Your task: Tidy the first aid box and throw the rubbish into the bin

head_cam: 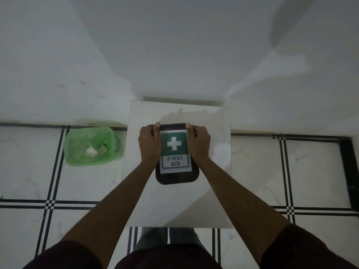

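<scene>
A black first aid box (177,176) with a green and white "FIRST AID" label lies closed on a small white table (213,200). My left hand (149,144) grips its left side and my right hand (199,141) grips its right side, fingers curled over the far corners of the lid. On the floor to the left stands a green bin (77,150) with a clear liner; pale scraps of rubbish (93,151) lie inside it.
The table stands against a white wall (174,55). Around it is a white tiled floor (310,171) with black line bands. A dark strip runs along the floor at far right. My legs show under the table's near edge.
</scene>
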### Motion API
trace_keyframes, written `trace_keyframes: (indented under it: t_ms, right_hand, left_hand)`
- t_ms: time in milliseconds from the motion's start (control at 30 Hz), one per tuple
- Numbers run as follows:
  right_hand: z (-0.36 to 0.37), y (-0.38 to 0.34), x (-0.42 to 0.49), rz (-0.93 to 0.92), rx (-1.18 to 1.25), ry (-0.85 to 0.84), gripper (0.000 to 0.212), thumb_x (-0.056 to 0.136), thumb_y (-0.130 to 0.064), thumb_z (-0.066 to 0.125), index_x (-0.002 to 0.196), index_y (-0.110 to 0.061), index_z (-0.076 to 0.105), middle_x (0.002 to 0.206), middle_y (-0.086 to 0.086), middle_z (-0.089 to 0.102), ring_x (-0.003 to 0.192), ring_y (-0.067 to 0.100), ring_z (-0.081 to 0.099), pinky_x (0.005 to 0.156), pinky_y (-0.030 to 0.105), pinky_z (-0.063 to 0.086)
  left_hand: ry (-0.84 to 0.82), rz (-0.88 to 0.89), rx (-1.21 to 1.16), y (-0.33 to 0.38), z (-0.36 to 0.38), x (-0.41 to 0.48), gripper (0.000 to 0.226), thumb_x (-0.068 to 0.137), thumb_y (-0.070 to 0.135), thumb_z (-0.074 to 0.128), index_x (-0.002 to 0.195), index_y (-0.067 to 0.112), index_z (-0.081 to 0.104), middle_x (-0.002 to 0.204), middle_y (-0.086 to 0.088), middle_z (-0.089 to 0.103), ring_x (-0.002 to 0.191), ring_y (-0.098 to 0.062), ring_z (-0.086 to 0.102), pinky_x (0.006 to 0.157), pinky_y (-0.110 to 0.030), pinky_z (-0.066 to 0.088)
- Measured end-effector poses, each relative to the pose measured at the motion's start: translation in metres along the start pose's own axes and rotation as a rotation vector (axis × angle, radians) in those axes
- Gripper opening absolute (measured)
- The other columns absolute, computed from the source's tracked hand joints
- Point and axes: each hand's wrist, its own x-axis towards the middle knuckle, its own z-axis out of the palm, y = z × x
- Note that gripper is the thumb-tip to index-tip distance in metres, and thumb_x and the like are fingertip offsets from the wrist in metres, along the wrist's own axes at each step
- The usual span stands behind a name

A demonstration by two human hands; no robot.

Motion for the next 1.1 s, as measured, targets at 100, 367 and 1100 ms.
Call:
trace_keyframes:
  t_ms: [100,367,1100]
  right_hand:
    - [0.0,0.006,-0.025,-0.182,-0.199,-0.095,0.057,0.1,-0.038,0.033,0.149,-0.01,0.019,0.155,0.011,0.027,0.145,0.023,0.02,0.116,0.035,0.021]
    - [0.008,0.034,-0.057,-0.516,-0.695,-0.06,0.06,0.098,-0.033,0.043,0.147,-0.005,0.023,0.157,0.013,0.022,0.147,0.026,0.013,0.119,0.047,0.015]
    - [-0.001,0.026,-0.078,-0.462,-0.737,-0.119,0.056,0.101,-0.035,0.02,0.147,-0.003,0.022,0.157,0.015,0.021,0.147,0.029,0.012,0.119,0.046,0.009]
  left_hand:
    - [-0.138,0.234,0.264,0.001,-0.009,-0.015,0.055,0.101,0.038,0.027,0.148,0.009,0.02,0.157,-0.013,0.02,0.145,-0.024,0.015,0.113,-0.041,0.017]
    - [-0.357,0.417,0.695,-0.023,-0.011,-0.055,0.07,0.092,0.049,-0.01,0.151,0.012,-0.001,0.161,-0.007,-0.004,0.148,-0.02,-0.006,0.113,-0.058,0.022]
    - [-0.351,0.352,0.725,-0.015,-0.031,-0.077,0.068,0.098,0.035,0.033,0.151,0.013,-0.004,0.161,-0.006,-0.01,0.147,-0.023,-0.009,0.116,-0.056,0.016]
